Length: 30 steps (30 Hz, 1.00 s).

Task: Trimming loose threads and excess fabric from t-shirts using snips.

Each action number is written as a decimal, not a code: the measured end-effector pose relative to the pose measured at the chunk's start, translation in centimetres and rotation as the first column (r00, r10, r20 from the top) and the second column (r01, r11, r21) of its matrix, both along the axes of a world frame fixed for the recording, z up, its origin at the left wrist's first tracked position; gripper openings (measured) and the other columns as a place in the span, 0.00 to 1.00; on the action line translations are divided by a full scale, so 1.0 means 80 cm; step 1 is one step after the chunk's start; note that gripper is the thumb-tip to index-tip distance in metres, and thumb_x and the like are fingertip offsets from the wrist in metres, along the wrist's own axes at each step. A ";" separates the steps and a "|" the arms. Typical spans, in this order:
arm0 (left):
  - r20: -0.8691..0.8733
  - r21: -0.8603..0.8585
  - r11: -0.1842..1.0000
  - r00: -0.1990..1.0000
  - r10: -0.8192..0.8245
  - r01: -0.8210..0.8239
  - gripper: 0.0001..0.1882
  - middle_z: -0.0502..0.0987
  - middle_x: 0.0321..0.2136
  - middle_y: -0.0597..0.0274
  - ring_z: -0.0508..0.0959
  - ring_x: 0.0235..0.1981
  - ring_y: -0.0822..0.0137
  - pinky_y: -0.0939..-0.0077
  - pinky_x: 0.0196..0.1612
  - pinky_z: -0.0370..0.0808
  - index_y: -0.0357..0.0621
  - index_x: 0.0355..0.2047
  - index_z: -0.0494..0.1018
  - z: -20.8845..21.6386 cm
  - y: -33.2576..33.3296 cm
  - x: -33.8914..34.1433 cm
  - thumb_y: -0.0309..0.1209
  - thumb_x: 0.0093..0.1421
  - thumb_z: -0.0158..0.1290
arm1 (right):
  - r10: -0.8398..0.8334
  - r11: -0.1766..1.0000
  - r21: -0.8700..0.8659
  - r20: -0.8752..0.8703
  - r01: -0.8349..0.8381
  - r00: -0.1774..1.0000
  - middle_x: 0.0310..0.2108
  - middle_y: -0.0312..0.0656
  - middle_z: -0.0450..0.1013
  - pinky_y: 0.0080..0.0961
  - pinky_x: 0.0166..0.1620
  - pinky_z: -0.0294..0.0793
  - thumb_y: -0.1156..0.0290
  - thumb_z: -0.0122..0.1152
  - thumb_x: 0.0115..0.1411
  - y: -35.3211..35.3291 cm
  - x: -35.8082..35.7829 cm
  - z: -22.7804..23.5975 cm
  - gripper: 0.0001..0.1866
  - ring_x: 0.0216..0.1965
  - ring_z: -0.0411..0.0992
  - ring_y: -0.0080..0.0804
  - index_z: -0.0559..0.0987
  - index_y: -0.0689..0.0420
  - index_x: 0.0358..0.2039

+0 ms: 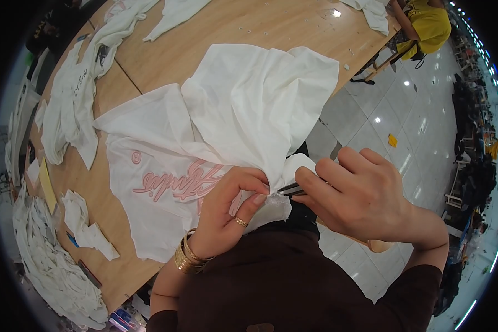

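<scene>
A white garment [144, 216] with pink embroidered lettering lies across the table's edge and over my lap, its upper part bunched in loose folds. My left hand [229, 202], with a ring and gold bangles, pinches a gathered bit of the cloth between thumb and fingers. Close by on the right, my right hand [354, 193] is closed around small dark thread snips [289, 190]. Their pointed tips touch or nearly touch the pinched cloth at my left fingertips. My right fingers hide the rest of the snips.
More white garments [72, 105] lie along the left of the wooden table [166, 50], with a large white heap [52, 276] at the lower left. A person in yellow [429, 27] sits at the far right corner. Grey tiled floor [371, 122] stretches to the right.
</scene>
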<state>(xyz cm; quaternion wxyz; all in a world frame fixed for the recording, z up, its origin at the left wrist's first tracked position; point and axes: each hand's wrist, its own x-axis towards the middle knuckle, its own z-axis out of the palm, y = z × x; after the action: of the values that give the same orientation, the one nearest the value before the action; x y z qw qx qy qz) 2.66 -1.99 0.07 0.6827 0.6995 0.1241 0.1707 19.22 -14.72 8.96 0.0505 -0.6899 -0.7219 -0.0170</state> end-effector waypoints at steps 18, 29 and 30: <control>-0.016 -0.001 1.000 1.000 -0.027 0.027 0.05 0.72 0.35 0.59 0.72 0.37 0.63 0.76 0.42 0.68 0.39 0.33 0.68 0.001 -0.004 0.001 0.18 0.55 0.49 | 0.149 0.988 -0.059 0.189 -0.140 0.971 0.15 0.32 0.56 0.18 0.20 0.53 0.70 0.55 0.38 0.004 -0.004 0.006 0.07 0.20 0.59 0.23 0.66 0.54 0.13; -0.035 0.069 0.995 0.997 -0.074 0.076 0.05 0.72 0.35 0.59 0.72 0.37 0.63 0.77 0.43 0.67 0.38 0.33 0.68 0.005 0.004 0.023 0.18 0.55 0.48 | 0.062 0.911 -0.410 0.028 -0.045 0.998 0.18 0.36 0.65 0.25 0.23 0.66 0.63 0.60 0.49 0.023 0.008 0.025 0.11 0.21 0.68 0.31 0.73 0.57 0.21; -0.031 0.065 0.995 0.996 -0.078 0.080 0.05 0.72 0.35 0.59 0.72 0.37 0.63 0.77 0.43 0.67 0.38 0.34 0.68 0.009 0.004 0.024 0.19 0.55 0.48 | 0.058 0.919 -0.392 0.046 -0.035 0.997 0.18 0.36 0.65 0.25 0.23 0.66 0.63 0.60 0.49 0.026 0.011 0.028 0.11 0.21 0.68 0.31 0.73 0.57 0.21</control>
<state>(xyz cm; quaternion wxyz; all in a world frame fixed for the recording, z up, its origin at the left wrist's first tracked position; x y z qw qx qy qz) 4.55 -1.67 0.82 0.6637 0.7284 0.1003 0.1375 20.11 -12.66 11.20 -0.1083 -0.6681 -0.7280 0.1090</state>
